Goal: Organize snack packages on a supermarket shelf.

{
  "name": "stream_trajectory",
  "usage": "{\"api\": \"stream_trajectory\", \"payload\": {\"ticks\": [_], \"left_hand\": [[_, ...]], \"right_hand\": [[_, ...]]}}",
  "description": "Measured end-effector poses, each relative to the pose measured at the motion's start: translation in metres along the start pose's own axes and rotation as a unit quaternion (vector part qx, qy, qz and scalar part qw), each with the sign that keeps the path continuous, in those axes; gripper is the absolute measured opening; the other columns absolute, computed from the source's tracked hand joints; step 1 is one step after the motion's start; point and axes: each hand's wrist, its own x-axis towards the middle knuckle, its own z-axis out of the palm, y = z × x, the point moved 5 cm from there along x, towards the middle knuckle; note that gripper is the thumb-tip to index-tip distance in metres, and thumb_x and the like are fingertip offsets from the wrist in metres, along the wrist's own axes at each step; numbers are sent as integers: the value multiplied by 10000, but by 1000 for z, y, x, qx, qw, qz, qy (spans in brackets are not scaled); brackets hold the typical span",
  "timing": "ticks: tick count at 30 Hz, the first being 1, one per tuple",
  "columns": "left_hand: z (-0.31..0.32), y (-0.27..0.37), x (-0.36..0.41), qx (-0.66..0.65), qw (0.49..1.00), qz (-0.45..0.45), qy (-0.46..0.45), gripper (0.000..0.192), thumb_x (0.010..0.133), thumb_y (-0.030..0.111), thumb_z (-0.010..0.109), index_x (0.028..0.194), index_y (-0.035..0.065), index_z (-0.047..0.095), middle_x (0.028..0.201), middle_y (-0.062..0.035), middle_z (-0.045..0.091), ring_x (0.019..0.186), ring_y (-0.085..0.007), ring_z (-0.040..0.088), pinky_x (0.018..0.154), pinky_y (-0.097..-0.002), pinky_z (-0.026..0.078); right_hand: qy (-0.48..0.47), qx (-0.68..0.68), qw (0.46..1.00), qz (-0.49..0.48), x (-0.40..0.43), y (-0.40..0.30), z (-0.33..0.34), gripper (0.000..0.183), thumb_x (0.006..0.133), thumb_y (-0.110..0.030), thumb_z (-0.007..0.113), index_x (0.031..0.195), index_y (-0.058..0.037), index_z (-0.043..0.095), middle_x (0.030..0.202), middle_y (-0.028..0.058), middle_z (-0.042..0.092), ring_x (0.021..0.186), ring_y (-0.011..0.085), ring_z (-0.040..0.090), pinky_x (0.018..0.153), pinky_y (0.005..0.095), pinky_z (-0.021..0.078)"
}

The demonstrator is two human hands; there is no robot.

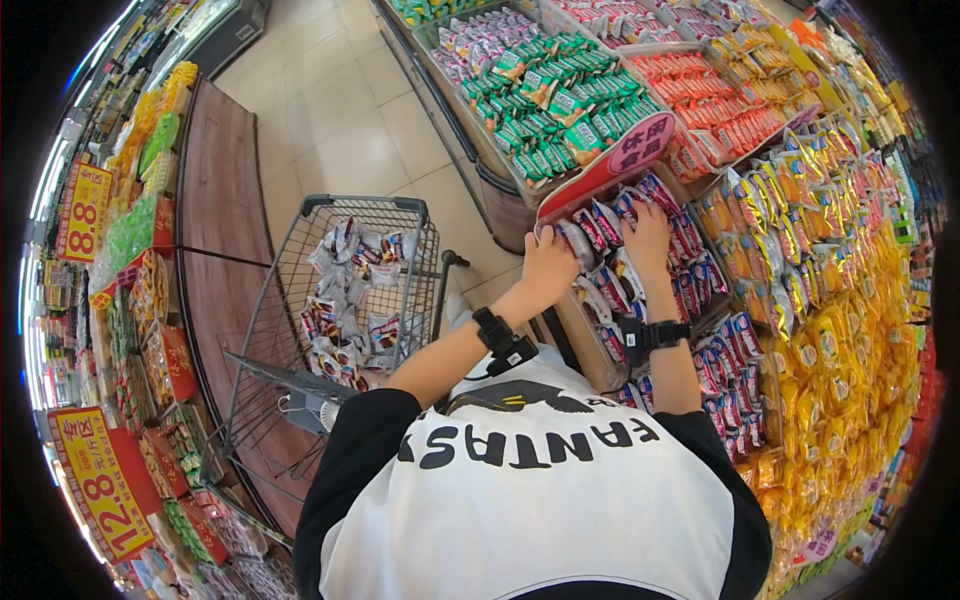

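Note:
Both my hands are over a display bin (pixel 592 330) of small wrapped snacks in purple, white and red packets. My left hand (pixel 550 261) is at the bin's near left corner, its fingers on a silvery packet (pixel 577 246). To its right, my right hand (pixel 646 229) reaches down among the purple packets (pixel 681 238), its fingertips touching them; whether it grips one I cannot tell. A wire shopping cart (pixel 311 201) stands to my left, with many similar wrapped snacks (pixel 349 292) lying loose in it. Each wrist wears a black strap with a small device.
Green-wrapped snacks (pixel 562 97) fill a bin beyond a red sign edge. Red-wrapped snacks (pixel 705 97) lie beside them, and yellow packets (pixel 832 375) are piled at right. A wood-look ledge (pixel 217 165) and shelves with yellow price signs (pixel 86 212) run along the left. Tiled floor (pixel 337 112) lies ahead.

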Motion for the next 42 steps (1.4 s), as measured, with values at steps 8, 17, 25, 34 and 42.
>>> {"api": "stream_trajectory", "payload": {"ticks": [8, 17, 25, 34, 42], "left_hand": [[11, -7, 6, -126, 988, 31, 78, 177, 799, 184, 541, 908, 83, 638, 1057, -9, 564, 1010, -186, 510, 952, -643, 207], [-23, -47, -19, -359, 923, 43, 132, 205, 775, 43, 519, 953, 60, 620, 1001, -92, 601, 992, -271, 557, 950, -452, 356], [24, -228, -134, -471, 737, -354, 331, 174, 815, 8, 468, 896, -3, 622, 818, -93, 643, 722, -159, 605, 658, -269, 473], [170, -336, -266, -522, 505, -608, 321, 191, 845, 89, 469, 878, -32, 613, 810, -109, 630, 716, -172, 600, 618, -281, 470], [241, -379, -246, -486, 557, -650, 178, 243, 876, 157, 487, 990, -26, 601, 813, -80, 614, 713, -172, 569, 605, -291, 436]], "right_hand": [[-106, 242, 948, -177, -10, -74, -3, 128, 750, -43, 572, 864, -18, 623, 902, 140, 616, 917, 326, 557, 821, 400, 437], [-136, 152, 962, -182, -19, -69, 16, 171, 723, -31, 601, 885, 3, 645, 944, 117, 629, 924, 299, 571, 831, 375, 449], [-179, 107, 965, -159, -20, -86, 15, 213, 734, -88, 606, 939, -34, 627, 992, 102, 584, 976, 303, 510, 862, 401, 403], [-170, 56, 976, -123, -10, -101, 30, 182, 751, -95, 601, 927, -61, 633, 955, 102, 599, 944, 309, 515, 840, 404, 410], [-207, 25, 976, -59, 0, -102, 39, 135, 763, -82, 595, 887, -50, 641, 913, 118, 619, 901, 313, 525, 810, 398, 419]]}}
